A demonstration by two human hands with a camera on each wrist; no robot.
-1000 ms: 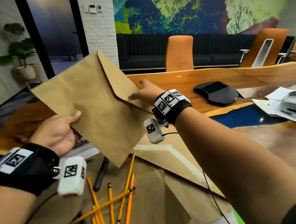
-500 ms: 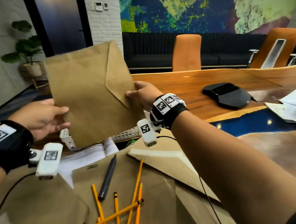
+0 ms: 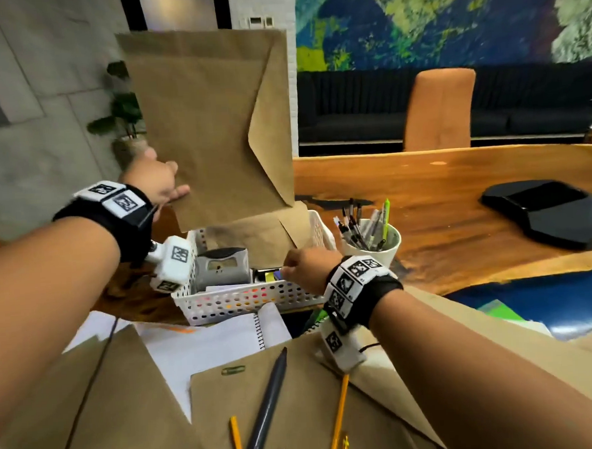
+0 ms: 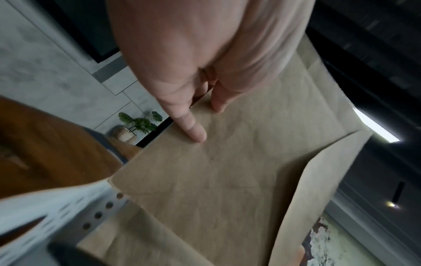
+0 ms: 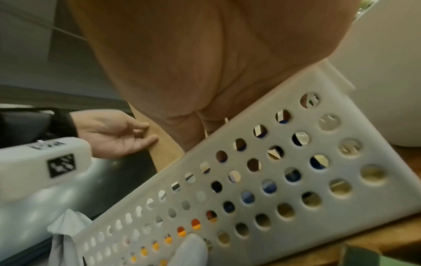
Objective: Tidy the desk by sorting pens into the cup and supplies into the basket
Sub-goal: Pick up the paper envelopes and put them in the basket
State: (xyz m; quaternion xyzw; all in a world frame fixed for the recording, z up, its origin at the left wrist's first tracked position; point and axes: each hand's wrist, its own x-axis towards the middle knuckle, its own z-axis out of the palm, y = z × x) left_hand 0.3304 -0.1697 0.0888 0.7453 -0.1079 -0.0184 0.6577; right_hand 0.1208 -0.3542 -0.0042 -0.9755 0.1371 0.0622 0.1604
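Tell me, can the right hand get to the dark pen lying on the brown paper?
Probably yes. The right hand is at the basket rim, and the dark pen lies uncovered on the brown paper just below it.

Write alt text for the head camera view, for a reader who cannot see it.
The left hand holds a brown envelope upright over a white perforated basket on a wooden desk, while the right hand reaches into the basket. A white cup of pens stands beside it; pencils lie on envelopes nearer the camera.
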